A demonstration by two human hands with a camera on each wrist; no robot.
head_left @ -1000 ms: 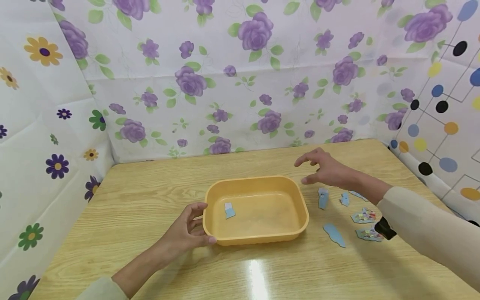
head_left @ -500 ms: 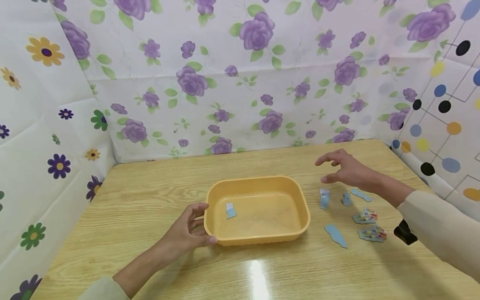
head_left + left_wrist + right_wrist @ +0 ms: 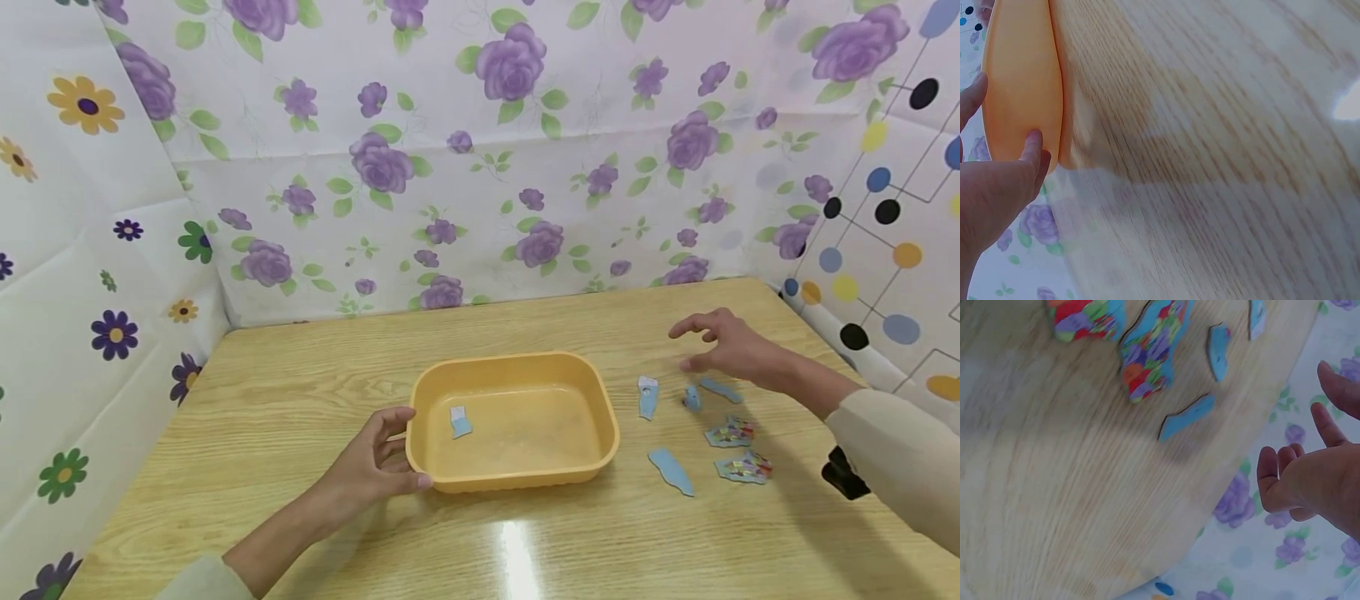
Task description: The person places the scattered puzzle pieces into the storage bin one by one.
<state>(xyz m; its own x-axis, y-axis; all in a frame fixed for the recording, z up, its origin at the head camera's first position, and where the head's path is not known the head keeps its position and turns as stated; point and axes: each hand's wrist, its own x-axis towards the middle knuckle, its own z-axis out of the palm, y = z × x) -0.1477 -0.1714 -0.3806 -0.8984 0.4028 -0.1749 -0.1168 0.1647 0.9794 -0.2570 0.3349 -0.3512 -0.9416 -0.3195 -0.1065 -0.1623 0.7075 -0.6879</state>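
My left hand [image 3: 375,458] holds the left end of a yellow plastic tray [image 3: 517,480], thumb at the front corner and fingers along the outer wall. One small blue-and-white puzzle piece [image 3: 461,422] lies inside it, towards the left. In the left wrist view, fingertips touch the tray's outer wall [image 3: 1022,69]. My right hand [image 3: 738,350] hovers over the table at the right, fingers loosely bent, holding nothing. Just below it lie a narrow blue piece [image 3: 721,389] and a small blue piece [image 3: 691,398]. The right wrist view shows that hand [image 3: 1316,481] apart from all pieces.
Right of the tray lie a blue-and-white piece [image 3: 647,397], a long blue piece [image 3: 671,472] and two multicoloured pieces, one farther back [image 3: 731,432] and one nearer [image 3: 744,467]. Flower-printed sheeting [image 3: 450,208] rises behind the wooden table [image 3: 300,367].
My right hand has moved right, away from the tray's back right corner, and slightly lower in view. The left hand, tray and pieces have stayed in place.
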